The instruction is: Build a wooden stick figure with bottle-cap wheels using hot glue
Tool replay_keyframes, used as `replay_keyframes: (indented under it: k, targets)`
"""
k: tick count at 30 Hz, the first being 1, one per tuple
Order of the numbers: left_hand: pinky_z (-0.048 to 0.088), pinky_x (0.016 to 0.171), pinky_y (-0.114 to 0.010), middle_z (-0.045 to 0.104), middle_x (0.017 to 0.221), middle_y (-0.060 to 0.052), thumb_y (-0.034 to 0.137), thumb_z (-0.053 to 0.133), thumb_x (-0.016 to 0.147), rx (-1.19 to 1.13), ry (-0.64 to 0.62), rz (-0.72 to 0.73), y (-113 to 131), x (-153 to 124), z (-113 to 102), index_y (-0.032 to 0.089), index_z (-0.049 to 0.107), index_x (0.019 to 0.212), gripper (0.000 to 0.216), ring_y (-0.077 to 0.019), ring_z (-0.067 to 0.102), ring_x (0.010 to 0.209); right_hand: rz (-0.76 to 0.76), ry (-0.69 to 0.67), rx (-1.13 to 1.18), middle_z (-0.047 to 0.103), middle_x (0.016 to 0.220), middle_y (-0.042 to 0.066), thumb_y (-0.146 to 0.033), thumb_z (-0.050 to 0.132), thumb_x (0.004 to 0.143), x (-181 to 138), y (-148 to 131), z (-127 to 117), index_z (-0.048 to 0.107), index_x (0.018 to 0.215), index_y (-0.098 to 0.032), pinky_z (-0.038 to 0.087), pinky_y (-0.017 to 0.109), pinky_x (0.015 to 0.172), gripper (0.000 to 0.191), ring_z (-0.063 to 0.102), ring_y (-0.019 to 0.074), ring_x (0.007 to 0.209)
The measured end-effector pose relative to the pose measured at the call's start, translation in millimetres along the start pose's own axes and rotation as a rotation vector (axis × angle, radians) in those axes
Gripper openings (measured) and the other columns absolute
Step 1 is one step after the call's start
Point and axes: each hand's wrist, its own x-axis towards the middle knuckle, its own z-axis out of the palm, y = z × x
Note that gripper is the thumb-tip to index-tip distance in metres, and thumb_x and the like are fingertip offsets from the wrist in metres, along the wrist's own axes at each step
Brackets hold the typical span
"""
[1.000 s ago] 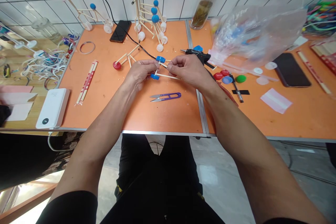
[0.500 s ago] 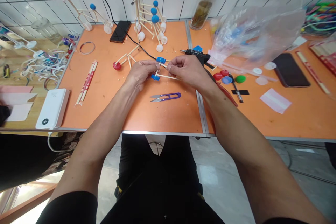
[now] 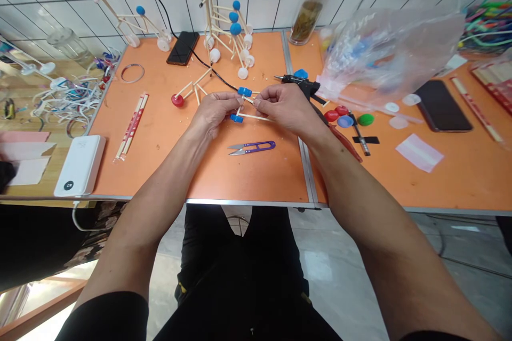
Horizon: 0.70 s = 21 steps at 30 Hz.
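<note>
Between my hands is a small frame of pale wooden sticks with a blue bottle cap at its far end and another blue cap at its near end. My left hand pinches the frame's left side near the caps. Fingers of my right hand are closed on a stick at the right side. The exact grip points are partly hidden by the fingertips. Purple thread snips lie just in front of the hands. A stick piece with a red cap lies beyond my left hand.
A black glue gun and red-handled pliers lie right of my hands. Stick models with blue and white caps stand at the back. Phones, wrapped chopsticks, loose caps, a plastic bag and a power bank surround the workspace.
</note>
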Motion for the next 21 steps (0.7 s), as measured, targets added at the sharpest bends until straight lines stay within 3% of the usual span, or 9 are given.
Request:
replay_keyframes:
  k: [21]
  targets:
    - [0.060, 0.068, -0.024, 0.079, 0.075, -0.001, 0.012, 0.095, 0.087, 0.009, 0.010, 0.011, -4.7, 5.3, -1.5, 0.022, 0.083, 0.081, 0.017, -0.0138, 0.071, 0.071, -0.024, -0.002, -0.012, 0.076, 0.079, 0.005, -0.034, 0.093, 0.101, 1.8, 3.9, 1.0, 0.073, 0.081, -0.025, 0.051, 0.039, 0.073, 0.030, 0.065, 0.0234, 0.080]
